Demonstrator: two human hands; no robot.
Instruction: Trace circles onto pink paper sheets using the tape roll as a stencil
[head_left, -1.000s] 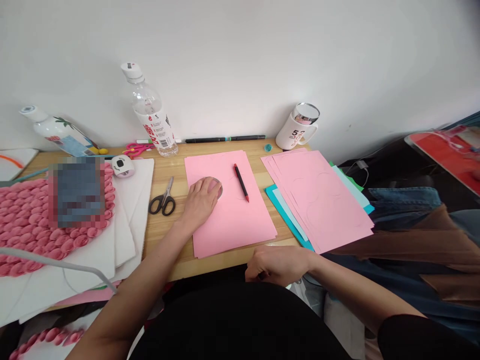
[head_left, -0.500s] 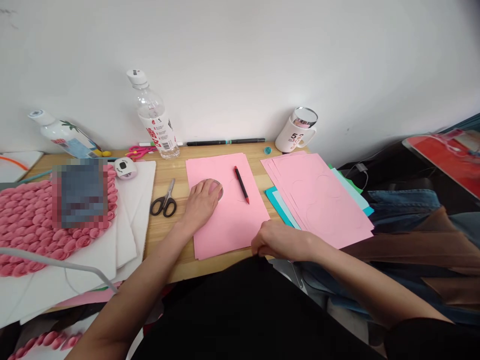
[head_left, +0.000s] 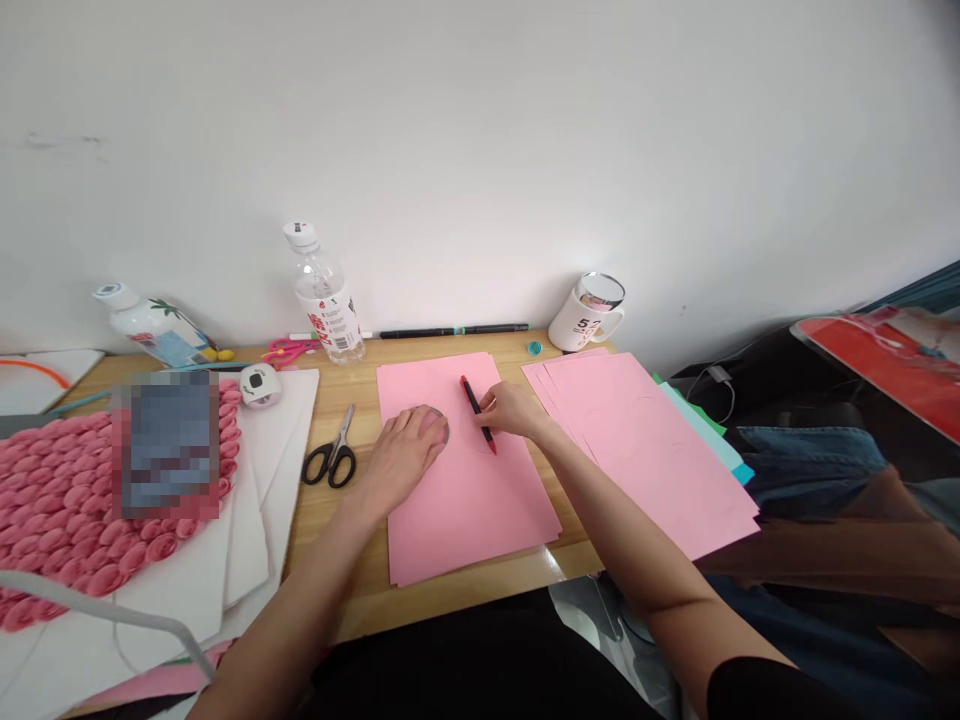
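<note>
On a stack of pink paper (head_left: 472,530), my left hand (head_left: 405,445) rests over a round, grey-rimmed ring (head_left: 447,430), fingertips curved onto it. Most of the ring is hidden under the fingers; pink shows inside its rim. My right hand (head_left: 510,410) has its thumb and fingers closed at the barrel of a black pen with red ends (head_left: 469,392). The pen still lies slantwise on the sheet, its red tip toward me. Faint pencil-like curves show on the paper near it. Black-handled scissors (head_left: 330,460) lie left of the stack.
More pink sheets (head_left: 660,450) with faint outlines lie to the right, over blue and green ones. A white mug (head_left: 585,320), a water bottle (head_left: 330,310) and dark pens (head_left: 420,332) line the wall. A pink petal-covered board (head_left: 67,470) sits at left.
My right hand has moved from the paper's near right corner up to the pen and closed on it. My left hand stays on the ring. The camera view has tilted upward.
</note>
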